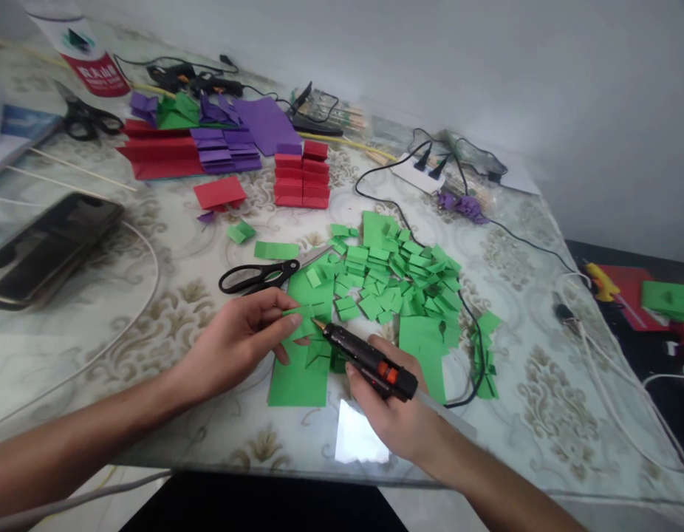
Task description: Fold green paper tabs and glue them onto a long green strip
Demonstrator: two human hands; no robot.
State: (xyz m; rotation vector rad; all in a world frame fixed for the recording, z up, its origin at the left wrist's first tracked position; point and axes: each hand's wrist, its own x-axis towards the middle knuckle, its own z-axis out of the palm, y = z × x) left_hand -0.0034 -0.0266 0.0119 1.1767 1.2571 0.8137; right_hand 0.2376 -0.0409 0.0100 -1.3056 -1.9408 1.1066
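My right hand (394, 399) is wrapped round a black hot glue gun (367, 358) with an orange part near its back. Its brass nozzle points left and sits at, or just beside, a small folded green paper piece (306, 314). Between thumb and fingers, my left hand (247, 329) pinches that piece; whether nozzle and paper touch I cannot tell. Flat green paper (298, 388) lies beneath both hands. Just beyond my left hand rest black-handled scissors (261, 277), blades partly over the green paper. A heap of small folded green pieces (402, 273) spreads to the right.
Folded red paper (301, 177) and purple paper strips (225, 150) lie farther back. At left are a phone (48, 247), more scissors (90, 118) and a paper cup (87, 55). A white power strip (418, 174) has black cords, one running past the green heap.
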